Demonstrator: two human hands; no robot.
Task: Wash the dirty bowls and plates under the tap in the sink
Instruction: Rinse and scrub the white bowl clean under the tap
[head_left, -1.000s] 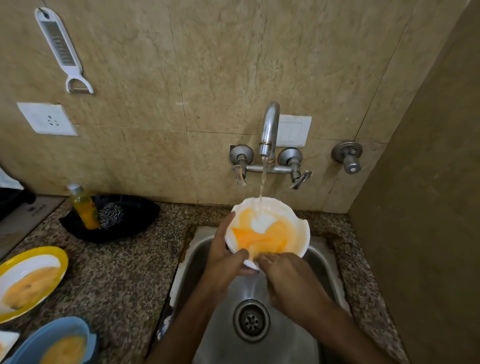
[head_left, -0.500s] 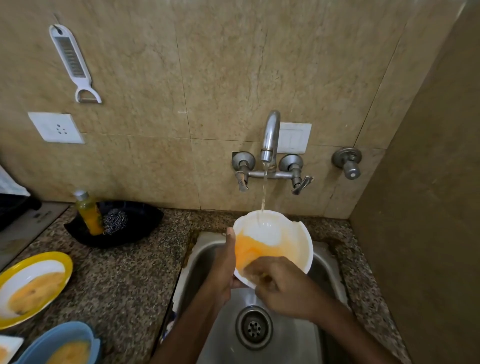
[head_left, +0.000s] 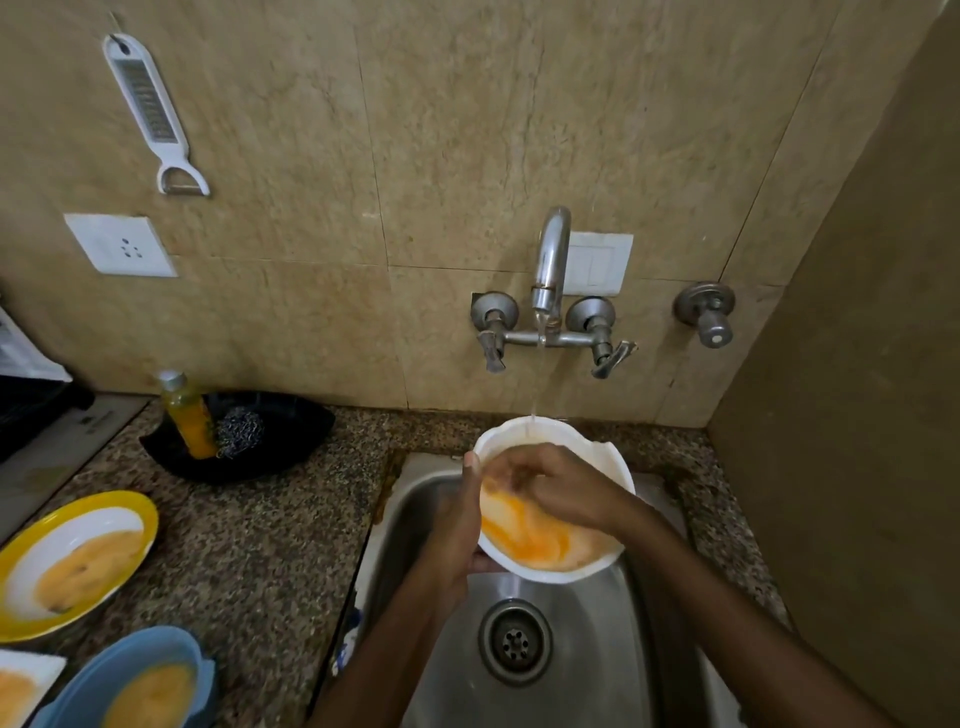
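One white bowl (head_left: 558, 553), smeared orange, sat under the tap (head_left: 549, 270); your left hand (head_left: 457, 525) gripped its rim, your right hand (head_left: 558, 486) rubbed inside, fingers curled.

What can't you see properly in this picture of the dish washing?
All in the head view:
- White bowl with orange residue: its middle is hidden by the right hand rubbing inside; its left rim by the left hand.
- Round blue bowl and white square dish: cut off by the bottom-left edge.
- Yellow-rimmed plate: cut off by the left edge.
- Black object on the counter: cut off at left, unidentifiable.
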